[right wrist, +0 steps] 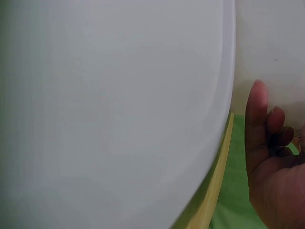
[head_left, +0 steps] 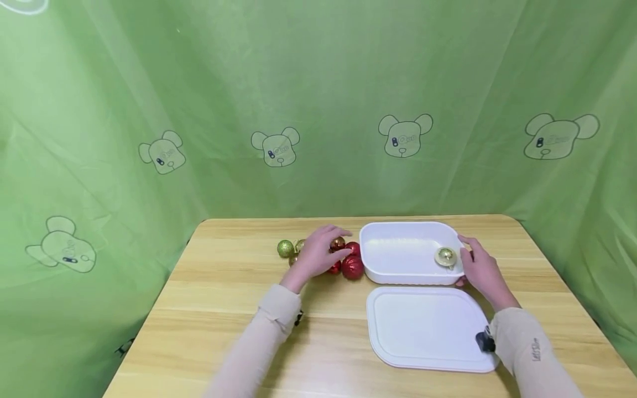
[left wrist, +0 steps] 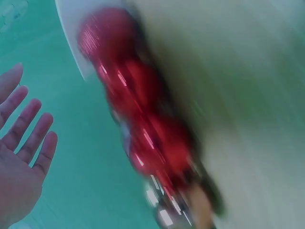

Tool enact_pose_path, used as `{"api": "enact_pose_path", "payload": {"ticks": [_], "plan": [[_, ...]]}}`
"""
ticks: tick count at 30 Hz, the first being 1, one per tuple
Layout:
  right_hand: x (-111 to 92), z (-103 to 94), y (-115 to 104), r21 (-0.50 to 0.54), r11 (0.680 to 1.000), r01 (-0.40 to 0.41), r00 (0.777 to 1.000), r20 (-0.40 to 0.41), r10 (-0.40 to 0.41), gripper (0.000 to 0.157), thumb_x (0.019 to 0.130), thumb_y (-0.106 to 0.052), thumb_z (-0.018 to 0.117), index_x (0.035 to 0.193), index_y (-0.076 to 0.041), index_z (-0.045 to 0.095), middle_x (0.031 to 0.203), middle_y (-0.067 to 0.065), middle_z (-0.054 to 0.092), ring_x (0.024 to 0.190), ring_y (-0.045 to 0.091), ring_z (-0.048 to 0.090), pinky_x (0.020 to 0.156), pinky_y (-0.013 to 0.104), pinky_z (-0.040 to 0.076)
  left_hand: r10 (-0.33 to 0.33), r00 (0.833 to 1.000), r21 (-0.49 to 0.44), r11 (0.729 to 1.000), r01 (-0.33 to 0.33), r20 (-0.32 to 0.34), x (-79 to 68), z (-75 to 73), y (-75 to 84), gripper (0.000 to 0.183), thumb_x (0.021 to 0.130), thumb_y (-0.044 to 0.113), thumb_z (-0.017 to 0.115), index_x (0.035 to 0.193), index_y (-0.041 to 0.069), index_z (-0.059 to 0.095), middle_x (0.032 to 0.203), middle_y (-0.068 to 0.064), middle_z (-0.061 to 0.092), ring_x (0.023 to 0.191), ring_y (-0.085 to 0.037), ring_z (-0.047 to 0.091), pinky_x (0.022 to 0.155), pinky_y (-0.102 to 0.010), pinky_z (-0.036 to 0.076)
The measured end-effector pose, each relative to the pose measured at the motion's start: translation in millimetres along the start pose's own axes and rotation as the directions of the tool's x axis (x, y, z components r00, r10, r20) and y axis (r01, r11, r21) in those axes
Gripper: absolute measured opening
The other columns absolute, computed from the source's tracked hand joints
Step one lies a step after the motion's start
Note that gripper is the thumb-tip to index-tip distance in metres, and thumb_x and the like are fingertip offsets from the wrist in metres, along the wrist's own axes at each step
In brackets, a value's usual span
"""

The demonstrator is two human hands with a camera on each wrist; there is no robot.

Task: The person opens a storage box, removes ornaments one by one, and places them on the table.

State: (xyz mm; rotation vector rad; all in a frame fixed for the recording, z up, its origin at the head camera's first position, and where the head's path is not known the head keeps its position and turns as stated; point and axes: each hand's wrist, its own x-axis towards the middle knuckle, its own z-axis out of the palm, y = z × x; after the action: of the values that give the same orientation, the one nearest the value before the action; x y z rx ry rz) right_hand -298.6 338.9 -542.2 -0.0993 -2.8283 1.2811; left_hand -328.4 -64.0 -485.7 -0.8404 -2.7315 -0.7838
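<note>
My left hand [head_left: 320, 253] reaches over a cluster of Christmas baubles, fingers spread and apart from one another. Beyond its fingertips lie a large red bauble [head_left: 353, 268] and another red bauble [head_left: 353, 249]. A copper-brown bauble [head_left: 338, 244] shows between thumb and fingers. In the left wrist view the red baubles [left wrist: 109, 36] are blurred, and the palm [left wrist: 19, 179] holds nothing. My right hand [head_left: 481, 273] grips the right end of a white plastic box [head_left: 408, 279]. Inside that box, near this hand, sits one gold bauble [head_left: 445, 256].
A white lid [head_left: 430, 329] lies flat just in front of the box, under the right wrist. Left of the left hand are a green glitter bauble [head_left: 285, 248] and a gold one [head_left: 299, 245]. A green curtain [head_left: 318, 182] hangs behind the wooden table [head_left: 224, 309].
</note>
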Motion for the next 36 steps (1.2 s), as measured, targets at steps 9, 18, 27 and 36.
{"api": "enact_pose_path", "payload": {"ticks": [9, 18, 27, 36], "plan": [[1, -0.5, 1, 0.004, 1.000, -0.004, 1.000, 0.004, 0.004, 0.056, 0.113, -0.031, 0.025, 0.165, -0.009, 0.020, 0.094, 0.024, 0.054, 0.064, 0.026, 0.062, 0.053, 0.035, 0.060, 0.080, 0.994, -0.054, 0.996, -0.076, 0.073, 49.1, 41.2, 57.0, 0.039, 0.101, 0.038, 0.068, 0.137, 0.026, 0.064, 0.141, 0.006, 0.065, 0.129, -0.016, 0.061, 0.110, -0.029, 0.049], [2, -1.3, 1, 0.006, 1.000, -0.014, 1.000, -0.001, 0.014, 0.056, 0.113, -0.031, 0.026, 0.165, -0.010, 0.020, 0.099, 0.027, 0.054, 0.065, 0.026, 0.062, 0.053, 0.035, 0.061, 0.103, 0.979, -0.045, 0.994, -0.096, 0.178, 90.4, 102.3, 97.0, 0.040, 0.101, 0.038, 0.067, 0.139, 0.027, 0.062, 0.133, 0.008, 0.065, 0.118, -0.007, 0.064, 0.096, -0.014, 0.048], [1, 0.1, -2, 0.017, 1.000, 0.002, 1.000, -0.004, -0.002, 0.055, 0.113, -0.030, 0.028, 0.164, -0.008, 0.022, 0.099, 0.028, 0.056, 0.062, 0.025, 0.062, 0.052, 0.035, 0.060, 0.060, 0.962, 0.056, 0.995, -0.078, 0.267, 102.6, 129.3, 115.5, 0.048, 0.101, 0.040, 0.068, 0.146, 0.030, 0.058, 0.146, 0.008, 0.057, 0.128, -0.006, 0.060, 0.105, -0.018, 0.049], [1, -0.4, 0, 0.018, 1.000, 0.020, 1.000, -0.012, -0.020, 0.055, 0.113, -0.028, 0.028, 0.163, -0.005, 0.023, 0.098, 0.028, 0.058, 0.060, 0.024, 0.062, 0.051, 0.035, 0.060, 0.056, 0.942, 0.044, 0.996, -0.075, 0.331, 106.9, 140.7, 120.4, 0.054, 0.101, 0.041, 0.066, 0.153, 0.033, 0.051, 0.155, 0.009, 0.049, 0.137, -0.004, 0.053, 0.110, -0.016, 0.043]]}}
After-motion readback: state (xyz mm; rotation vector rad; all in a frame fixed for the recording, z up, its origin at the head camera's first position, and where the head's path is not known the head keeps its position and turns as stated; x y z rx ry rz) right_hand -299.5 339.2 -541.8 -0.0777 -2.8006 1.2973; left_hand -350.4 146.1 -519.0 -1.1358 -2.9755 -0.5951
